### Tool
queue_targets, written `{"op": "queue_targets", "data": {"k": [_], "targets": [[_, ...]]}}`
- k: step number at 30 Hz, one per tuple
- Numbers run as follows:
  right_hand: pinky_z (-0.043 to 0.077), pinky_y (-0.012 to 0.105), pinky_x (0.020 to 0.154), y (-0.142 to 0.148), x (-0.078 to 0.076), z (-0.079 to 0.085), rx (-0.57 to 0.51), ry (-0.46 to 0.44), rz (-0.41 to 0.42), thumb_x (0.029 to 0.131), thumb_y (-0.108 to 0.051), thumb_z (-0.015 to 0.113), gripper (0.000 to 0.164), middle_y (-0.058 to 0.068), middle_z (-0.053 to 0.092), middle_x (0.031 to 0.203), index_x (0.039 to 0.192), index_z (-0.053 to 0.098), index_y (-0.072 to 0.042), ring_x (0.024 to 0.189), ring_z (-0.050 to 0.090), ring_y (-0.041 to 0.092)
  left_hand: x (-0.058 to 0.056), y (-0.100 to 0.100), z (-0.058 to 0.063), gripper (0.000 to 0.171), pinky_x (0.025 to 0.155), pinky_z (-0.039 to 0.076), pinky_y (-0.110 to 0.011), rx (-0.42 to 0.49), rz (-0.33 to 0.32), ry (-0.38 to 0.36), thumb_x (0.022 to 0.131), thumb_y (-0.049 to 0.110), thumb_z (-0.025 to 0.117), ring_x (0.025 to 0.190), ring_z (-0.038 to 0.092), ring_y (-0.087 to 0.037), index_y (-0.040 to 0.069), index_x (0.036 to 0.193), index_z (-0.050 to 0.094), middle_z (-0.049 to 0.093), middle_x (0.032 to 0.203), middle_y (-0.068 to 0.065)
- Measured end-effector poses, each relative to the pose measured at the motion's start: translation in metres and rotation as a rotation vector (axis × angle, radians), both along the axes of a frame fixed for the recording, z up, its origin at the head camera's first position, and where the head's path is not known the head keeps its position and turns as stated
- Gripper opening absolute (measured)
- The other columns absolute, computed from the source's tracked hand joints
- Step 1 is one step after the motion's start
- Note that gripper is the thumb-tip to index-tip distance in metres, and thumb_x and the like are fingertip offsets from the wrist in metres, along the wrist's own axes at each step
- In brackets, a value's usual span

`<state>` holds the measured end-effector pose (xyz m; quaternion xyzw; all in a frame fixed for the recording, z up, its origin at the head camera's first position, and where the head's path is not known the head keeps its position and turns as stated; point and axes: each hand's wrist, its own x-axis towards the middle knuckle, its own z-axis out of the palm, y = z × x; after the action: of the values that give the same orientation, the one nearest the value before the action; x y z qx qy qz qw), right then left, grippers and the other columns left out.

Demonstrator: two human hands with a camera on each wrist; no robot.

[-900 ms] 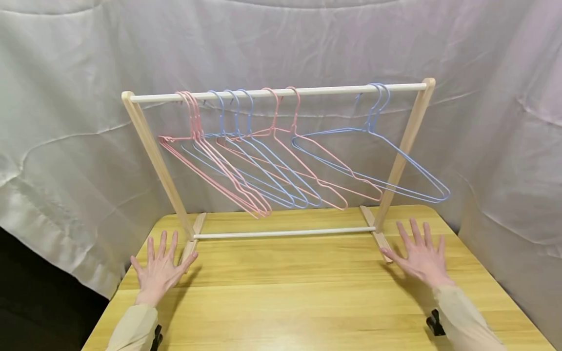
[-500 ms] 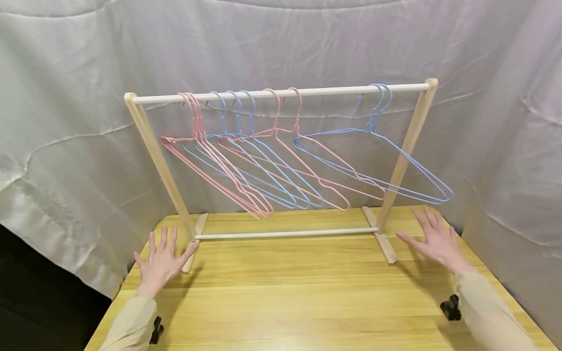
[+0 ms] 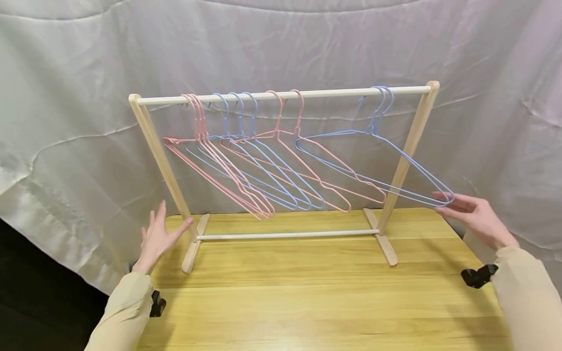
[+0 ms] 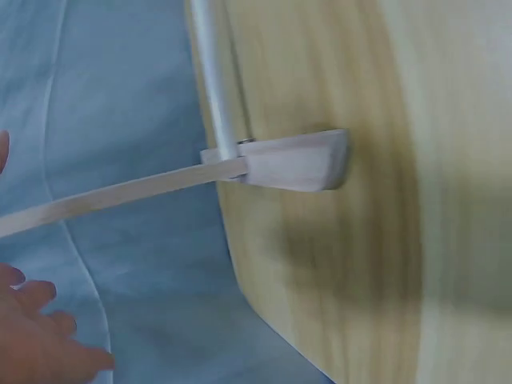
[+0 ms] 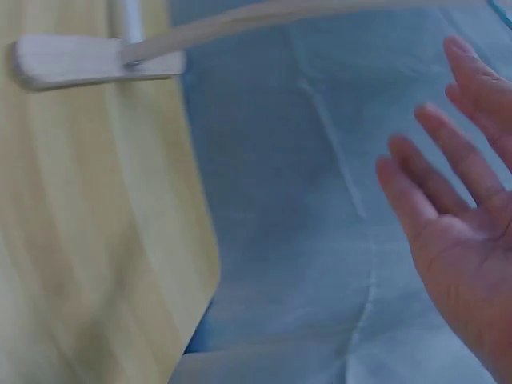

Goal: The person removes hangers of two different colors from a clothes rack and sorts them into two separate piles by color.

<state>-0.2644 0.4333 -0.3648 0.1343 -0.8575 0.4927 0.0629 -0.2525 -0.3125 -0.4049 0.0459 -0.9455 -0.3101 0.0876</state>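
Note:
A wooden rack with a white top rail [image 3: 333, 93] holds several wire hangers. Pink hangers [image 3: 201, 132] cluster at its left, followed by blue hangers [image 3: 240, 135] and two spaced pink hangers [image 3: 277, 130]. Two blue hangers [image 3: 374, 128] hang far right. My right hand [image 3: 483, 220] is at their lower outer corner, thumb below and fingers behind; whether it touches the wire cannot be told. The right wrist view shows that hand [image 5: 472, 248] with relaxed, spread fingers. My left hand [image 3: 154, 242], fingers extended, hovers beside the left post [image 3: 161, 158], holding nothing.
The rack's feet [image 3: 386, 249] stand toward the back of a wooden table [image 3: 307, 302], joined by a low white bar [image 3: 285, 235]. Grey curtains [image 3: 281, 44] surround the back and sides. Each sleeve has a black wrist camera [image 3: 478, 276].
My right hand has risen and moved right, from over the table to the corner of the right blue hangers. The left hand has lifted slightly and turned. The hangers look unmoved.

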Motion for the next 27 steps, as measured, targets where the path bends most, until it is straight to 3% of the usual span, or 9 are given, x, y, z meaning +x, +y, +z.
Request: {"op": "queue_targets", "data": {"k": [5,7,9,12,16,22,24,27], "targets": [[0.052,0.017,0.096,0.001,-0.006,0.020,-0.498,-0.069,0.343,0.101,0.013,0.041,0.043,0.003,0.073,0.126,0.141,0.053,0.004,0.117,0.068,0.009,-0.008,-0.002,0.010,0.103,0.119,0.012,-0.070,0.163,0.016,0.081,0.093,0.053,0.063,0.153,0.008,-0.051,0.011,0.162,-0.002,0.007,0.167,-0.027],[0.052,0.022,0.099,-0.001,-0.010,0.028,-0.627,-0.123,0.480,0.103,0.014,0.031,0.045,0.014,0.070,0.129,0.141,0.053,0.005,0.122,0.067,0.017,-0.011,-0.002,0.014,0.101,0.120,0.018,-0.067,0.209,0.015,0.119,0.094,0.049,0.064,0.153,0.015,-0.050,0.009,0.162,0.003,0.012,0.167,-0.026],[0.052,0.024,0.101,-0.004,-0.014,0.034,-0.662,-0.155,0.570,0.103,0.013,0.026,0.046,0.018,0.068,0.131,0.141,0.053,0.005,0.124,0.065,0.022,-0.014,0.000,0.016,0.098,0.121,0.021,-0.063,0.244,0.009,0.153,0.094,0.046,0.065,0.153,0.019,-0.046,0.006,0.162,0.007,0.016,0.167,-0.025],[0.052,0.025,0.101,-0.006,-0.019,0.040,-0.619,-0.164,0.656,0.103,0.014,0.025,0.047,0.019,0.066,0.134,0.143,0.050,0.007,0.126,0.064,0.023,-0.019,0.003,0.018,0.093,0.122,0.022,-0.058,0.291,-0.001,0.204,0.095,0.040,0.067,0.153,0.022,-0.044,0.004,0.161,0.013,0.020,0.166,-0.023],[0.052,0.025,0.101,-0.011,-0.023,0.044,-0.524,-0.142,0.667,0.100,0.019,0.032,0.046,0.016,0.069,0.132,0.140,0.051,0.009,0.123,0.066,0.023,-0.027,0.008,0.020,0.085,0.123,0.025,-0.051,0.353,0.009,0.271,0.094,0.029,0.070,0.151,0.029,-0.041,0.002,0.159,0.022,0.029,0.163,-0.023],[0.055,0.022,0.094,-0.018,-0.023,0.055,-0.379,-0.179,0.497,0.098,0.018,0.042,0.040,0.009,0.076,0.119,0.126,0.066,0.005,0.110,0.073,0.015,-0.038,0.017,0.024,0.070,0.118,0.034,-0.047,0.413,0.020,0.339,0.094,0.015,0.070,0.145,0.040,-0.041,-0.003,0.152,0.036,0.042,0.154,-0.029],[0.056,0.021,0.091,-0.017,-0.024,0.058,-0.328,-0.187,0.469,0.097,0.017,0.044,0.040,0.006,0.077,0.117,0.124,0.068,0.001,0.106,0.074,0.012,-0.041,0.020,0.025,0.060,0.114,0.042,-0.044,0.395,0.043,0.353,0.094,0.015,0.069,0.139,0.049,-0.041,-0.003,0.145,0.044,0.051,0.147,-0.029],[0.056,0.020,0.088,-0.014,-0.025,0.061,-0.261,-0.181,0.471,0.098,0.016,0.045,0.043,0.000,0.078,0.115,0.124,0.071,-0.005,0.103,0.074,0.008,-0.044,0.023,0.027,0.042,0.095,0.054,-0.024,0.350,0.092,0.381,0.095,0.015,0.067,0.121,0.065,-0.034,-0.003,0.131,0.056,0.066,0.129,-0.028]]}}
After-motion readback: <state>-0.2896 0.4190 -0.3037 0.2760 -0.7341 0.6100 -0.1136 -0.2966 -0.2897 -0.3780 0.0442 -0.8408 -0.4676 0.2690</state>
